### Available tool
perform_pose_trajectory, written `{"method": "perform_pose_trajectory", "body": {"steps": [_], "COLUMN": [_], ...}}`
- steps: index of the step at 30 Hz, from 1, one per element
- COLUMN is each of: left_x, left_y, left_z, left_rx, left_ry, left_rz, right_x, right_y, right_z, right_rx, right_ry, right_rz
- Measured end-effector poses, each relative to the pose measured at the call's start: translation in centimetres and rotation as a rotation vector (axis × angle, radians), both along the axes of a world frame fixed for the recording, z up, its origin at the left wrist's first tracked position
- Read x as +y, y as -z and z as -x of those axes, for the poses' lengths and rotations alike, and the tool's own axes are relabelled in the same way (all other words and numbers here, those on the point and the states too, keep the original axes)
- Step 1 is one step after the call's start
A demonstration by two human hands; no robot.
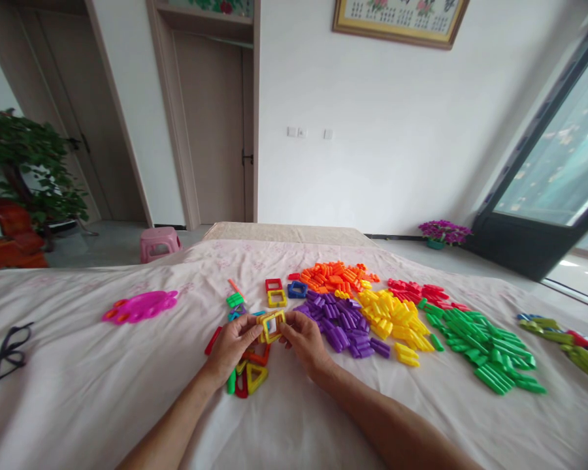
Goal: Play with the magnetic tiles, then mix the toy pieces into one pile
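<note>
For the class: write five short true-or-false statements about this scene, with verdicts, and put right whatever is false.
1. The left hand and right hand hold a yellow frame. True.
2. The glasses lie right of the pink toy. False: they lie left of it.
3. The purple pile is nearer the person than the orange pile. True.
4. The green pile lies left of the yellow pile. False: it lies right.
5. The stool is pink. True.
</note>
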State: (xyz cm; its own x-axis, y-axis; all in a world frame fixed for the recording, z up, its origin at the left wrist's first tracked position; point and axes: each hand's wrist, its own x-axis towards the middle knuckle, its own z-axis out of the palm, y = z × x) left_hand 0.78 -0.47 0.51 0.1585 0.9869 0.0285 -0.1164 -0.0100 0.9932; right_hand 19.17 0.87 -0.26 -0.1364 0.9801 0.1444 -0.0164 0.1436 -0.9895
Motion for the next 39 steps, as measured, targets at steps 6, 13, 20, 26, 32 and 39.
{"method": "perform_pose_trajectory", "body": {"steps": [6, 13, 20, 26, 32, 39], "left_x": [0.3, 0.3, 0.2, 0.1, -0.1, -0.1], "left_y": [0.9, 0.7, 0.2, -0.1, -0.1, -0.1], "left_z": [-0.1, -0.2, -0.3, -0.3, -0.4, -0.4], "left_rx": [-0.012, -0.063, -0.064, -0.067, -0.086, -0.049], "left_ry": [-0.087, -0.136, -0.175, -0.159, -0.127, -0.087], "left_rz": [0.010, 0.051, 0.079, 0.087, 0.058, 0.018], "right_x": [0.0, -0.3, -0.4, -0.4, -0.5, -0.3], "right_y": [0.2, -0.5, -0.7, -0.7, -0.5, -0.1], "right_z": [0.1, 0.1, 0.0, 0.0, 0.0, 0.0], "right_rx": [0.037, 0.061, 0.075, 0.069, 0.031, 0.037], "right_ry": [0.001, 0.036, 0.037, 0.030, 0.033, -0.001], "right_rz": [-0.013, -0.027, -0.006, 0.005, 0.015, 0.031]}}
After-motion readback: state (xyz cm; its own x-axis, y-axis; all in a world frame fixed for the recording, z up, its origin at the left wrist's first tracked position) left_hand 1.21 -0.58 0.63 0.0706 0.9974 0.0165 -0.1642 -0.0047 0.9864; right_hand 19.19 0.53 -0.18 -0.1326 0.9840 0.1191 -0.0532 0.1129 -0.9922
